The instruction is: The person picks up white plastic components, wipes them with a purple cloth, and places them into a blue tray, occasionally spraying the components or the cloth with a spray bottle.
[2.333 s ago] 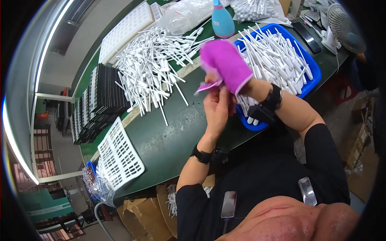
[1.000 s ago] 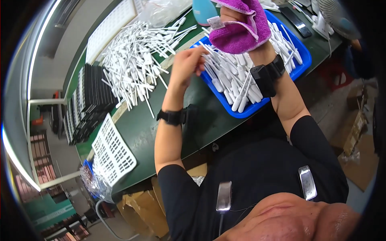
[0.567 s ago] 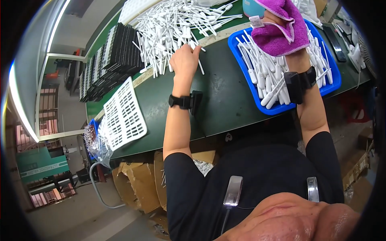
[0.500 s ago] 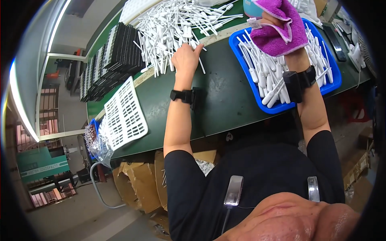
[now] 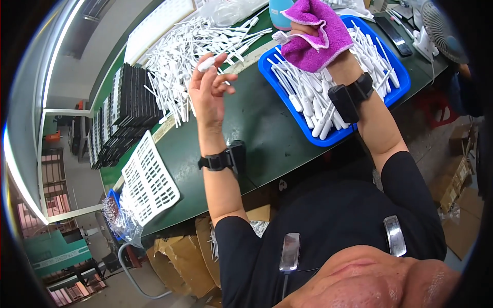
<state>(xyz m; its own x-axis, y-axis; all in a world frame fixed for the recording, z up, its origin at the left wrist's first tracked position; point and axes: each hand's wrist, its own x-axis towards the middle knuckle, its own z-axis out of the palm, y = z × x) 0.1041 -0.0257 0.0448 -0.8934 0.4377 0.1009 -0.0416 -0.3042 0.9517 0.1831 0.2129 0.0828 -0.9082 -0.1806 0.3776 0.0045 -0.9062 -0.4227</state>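
Note:
My left hand (image 5: 209, 88) is raised over the green table (image 5: 257, 128) and pinches a small white plastic stick (image 5: 206, 64) between thumb and fingers. Beyond it lies a big loose heap of the same white sticks (image 5: 190, 51). My right hand (image 5: 322, 43) grips a purple cloth (image 5: 313, 38) and also holds a small white piece (image 5: 281, 37) at its left edge, above a blue tray (image 5: 334, 136) filled with white sticks. Both wrists wear black bands.
Stacks of black trays (image 5: 120, 118) stand at the table's left end, a white grid tray (image 5: 149, 179) lies near the front edge, another white grid tray (image 5: 159, 23) at the back. A teal bottle (image 5: 280, 13), a small fan (image 5: 441, 28) and cardboard boxes (image 5: 185, 251) below the table.
My left hand went to the heap of white sticks, picked one up and has lifted it back toward me. The right hand with the purple cloth stayed over the blue tray.

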